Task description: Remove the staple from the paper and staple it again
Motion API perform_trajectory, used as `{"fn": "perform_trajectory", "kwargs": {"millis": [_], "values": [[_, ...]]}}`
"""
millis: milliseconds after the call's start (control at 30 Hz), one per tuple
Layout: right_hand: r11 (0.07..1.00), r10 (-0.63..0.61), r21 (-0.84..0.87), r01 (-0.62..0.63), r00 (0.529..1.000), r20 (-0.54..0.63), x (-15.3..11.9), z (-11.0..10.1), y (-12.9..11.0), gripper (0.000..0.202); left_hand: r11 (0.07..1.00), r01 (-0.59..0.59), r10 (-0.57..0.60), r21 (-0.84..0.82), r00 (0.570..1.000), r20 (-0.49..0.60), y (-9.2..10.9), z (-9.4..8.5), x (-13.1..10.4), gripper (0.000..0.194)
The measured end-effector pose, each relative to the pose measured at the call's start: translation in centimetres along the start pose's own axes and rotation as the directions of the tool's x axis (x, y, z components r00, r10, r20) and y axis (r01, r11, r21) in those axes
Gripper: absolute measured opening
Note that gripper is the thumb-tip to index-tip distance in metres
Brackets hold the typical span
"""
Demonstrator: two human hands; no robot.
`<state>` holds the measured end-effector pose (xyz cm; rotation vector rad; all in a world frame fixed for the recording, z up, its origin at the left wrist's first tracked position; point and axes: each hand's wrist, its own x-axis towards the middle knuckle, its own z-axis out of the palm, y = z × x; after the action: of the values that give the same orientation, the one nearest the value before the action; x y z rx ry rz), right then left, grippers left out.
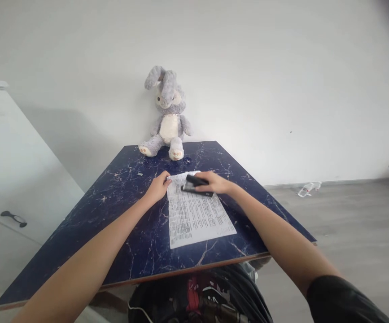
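Observation:
Printed paper (199, 220) lies on the dark blue marbled table in front of me. My left hand (159, 186) pinches the paper's far left corner between thumb and fingers. In my right hand (212, 182) is a black stapler (197, 184), gripped from the right side. The stapler lies over the upper part of the paper, its jaws spread apart and pointing left toward my left hand. Whether it touches the sheet, I cannot tell. My right fingertips are partly hidden behind the stapler.
A grey plush rabbit (169, 116) sits at the table's far edge against the white wall. On the left stands a white cabinet (15, 179) with a dark handle. A clear plastic item (308, 189) lies on the floor to the right. The table's front edge (194, 269) is close to my body.

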<state>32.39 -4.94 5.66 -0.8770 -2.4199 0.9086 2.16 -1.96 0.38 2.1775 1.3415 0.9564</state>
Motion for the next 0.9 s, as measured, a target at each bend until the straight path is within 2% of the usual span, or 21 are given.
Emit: {"fn": "perform_trajectory", "kwargs": {"millis": [67, 167, 233, 267, 333, 433, 500, 567, 700, 767, 900], "values": [[0.971, 0.127, 0.219, -0.091, 0.980, -0.156, -1.2, -1.9, 1.6, 0.050, 0.987, 0.055, -0.062, -0.153, 0.997, -0.039, -0.2, 0.0, 0.1, 0.011], [0.929, 0.303, 0.328, -0.168, 0.857, -0.418, -2.8, -4.2, 4.4, 0.060, 0.927, 0.093, -0.129, -0.363, 0.989, -0.076, -0.1, -0.2, 0.2, 0.022], [0.906, 0.406, 0.315, -0.281, 0.784, -0.469, -3.8, -5.2, 6.0, 0.061, 0.904, 0.068, -0.125, -0.421, 0.986, -0.108, 0.1, -0.4, 0.2, 0.031], [0.895, 0.440, 0.294, -0.336, 0.776, -0.452, -4.3, -5.5, 6.7, 0.059, 0.901, 0.049, -0.114, -0.432, 0.986, -0.126, 0.2, -0.6, 0.2, 0.036], [0.892, 0.451, 0.226, -0.392, 0.813, -0.368, -4.9, -5.9, 7.3, 0.055, 0.894, 0.012, -0.087, -0.447, 0.985, -0.148, 0.5, -0.7, 0.1, 0.042], [0.924, 0.383, 0.080, -0.375, 0.905, -0.186, -5.0, -6.1, 6.9, 0.046, 0.867, -0.003, -0.081, -0.498, 0.986, -0.146, 0.5, -0.6, 0.1, 0.043], [0.943, 0.333, -0.004, -0.334, 0.940, -0.081, -4.8, -6.2, 6.0, 0.044, 0.845, 0.020, -0.086, -0.535, 0.991, -0.099, 0.3, -0.3, 0.1, 0.044], [0.953, 0.296, -0.055, -0.296, 0.955, -0.014, -4.5, -6.2, 5.2, 0.045, 0.843, 0.056, -0.082, -0.535, 0.996, -0.024, -0.1, 0.1, 0.2, 0.046], [0.954, 0.280, -0.096, -0.283, 0.959, -0.043, -4.4, -6.3, 4.7, 0.046, 0.883, 0.074, -0.050, -0.463, 0.997, 0.064, -0.4, 0.6, 0.2, 0.039], [0.941, 0.298, -0.137, -0.308, 0.950, -0.090, -4.6, -6.4, 5.0, 0.047, 0.902, 0.048, -0.038, -0.429, 0.999, 0.033, -0.2, 0.5, 0.2, 0.038], [0.876, 0.388, -0.225, -0.426, 0.901, -0.194, -4.8, -6.7, 5.6, 0.047, 0.935, -0.027, -0.010, -0.353, 0.994, -0.104, 0.6, -0.2, 0.1, 0.037]]}}
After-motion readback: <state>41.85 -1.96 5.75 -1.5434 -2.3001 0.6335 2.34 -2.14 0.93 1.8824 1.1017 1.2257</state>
